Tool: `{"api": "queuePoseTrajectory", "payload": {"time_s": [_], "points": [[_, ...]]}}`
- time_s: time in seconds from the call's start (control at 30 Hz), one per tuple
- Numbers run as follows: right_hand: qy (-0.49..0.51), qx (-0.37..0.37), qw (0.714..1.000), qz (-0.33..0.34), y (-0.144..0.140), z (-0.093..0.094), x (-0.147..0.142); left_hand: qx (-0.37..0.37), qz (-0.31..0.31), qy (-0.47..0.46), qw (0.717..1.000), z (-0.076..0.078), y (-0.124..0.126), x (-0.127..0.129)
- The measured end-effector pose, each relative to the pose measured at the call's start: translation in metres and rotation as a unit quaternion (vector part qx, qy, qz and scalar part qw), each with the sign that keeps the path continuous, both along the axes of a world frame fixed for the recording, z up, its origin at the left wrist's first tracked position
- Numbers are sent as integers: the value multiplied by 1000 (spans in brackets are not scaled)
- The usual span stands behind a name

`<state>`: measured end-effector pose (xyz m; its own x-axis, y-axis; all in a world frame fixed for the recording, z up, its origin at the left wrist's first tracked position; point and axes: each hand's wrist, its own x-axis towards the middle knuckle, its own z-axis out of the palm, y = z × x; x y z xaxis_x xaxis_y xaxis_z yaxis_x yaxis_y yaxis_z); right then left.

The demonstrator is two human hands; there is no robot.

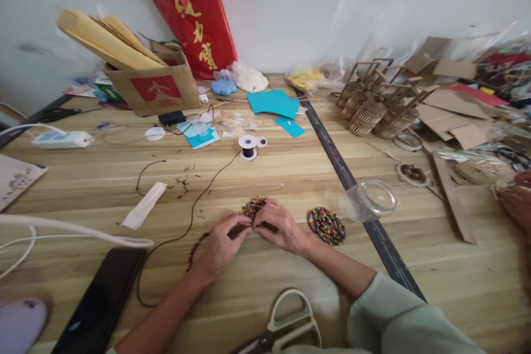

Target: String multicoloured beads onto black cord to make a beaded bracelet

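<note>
**Beads pinched between both hands**

Beads (254, 206) lie in a small heap on the worktop (290, 177), right at my fingertips. My left hand (219, 243) and right hand (279, 225) meet over the near edge of that heap, fingers drawn narrow and pinched together on something small that I cannot make out. A dark cord (194, 207) runs from the spool (248, 147) down past my left hand, and a short beaded strand (196, 248) curves beside that wrist. Just right of my right hand sits a round tray of beads (326, 225), with a clear jar (369, 200) on its side near it. Scissors (286, 326) lie close to me, a phone (99, 301) to the left.
</note>
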<state>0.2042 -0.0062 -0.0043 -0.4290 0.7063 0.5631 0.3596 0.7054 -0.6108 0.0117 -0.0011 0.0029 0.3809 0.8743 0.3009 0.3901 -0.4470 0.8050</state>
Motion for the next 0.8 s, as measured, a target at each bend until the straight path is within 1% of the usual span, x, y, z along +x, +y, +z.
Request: {"api": "queuePoseTrajectory", "payload": {"time_s": [0.13, 0.23, 0.33, 0.47, 0.57, 0.7, 0.8], "points": [[2, -5, 1000, 7, 1, -1, 0, -6, -7, -5, 1000, 0, -1, 1], [-1, -1, 1000, 11, 1, -2, 1, -11, -13, 3, 1000, 4, -2, 1], [-7, 4, 1000, 14, 1, -1, 1, -11, -2, 6, 1000, 8, -2, -3], [-9, 6, 1000, 10, 0, 2, 2, -34, 19, -8, 999, 6, -2, -11], [-1, 16, 1000, 3, 0, 4, 3, -51, 15, -9, 999, 5, -2, -13], [2, 15, 1000, 4, 0, 4, 3, -26, 3, -10, 1000, 11, -2, -5], [7, 17, 1000, 4, 0, 3, 2, 8, -25, -9, 1000, 11, -2, 0]]}}
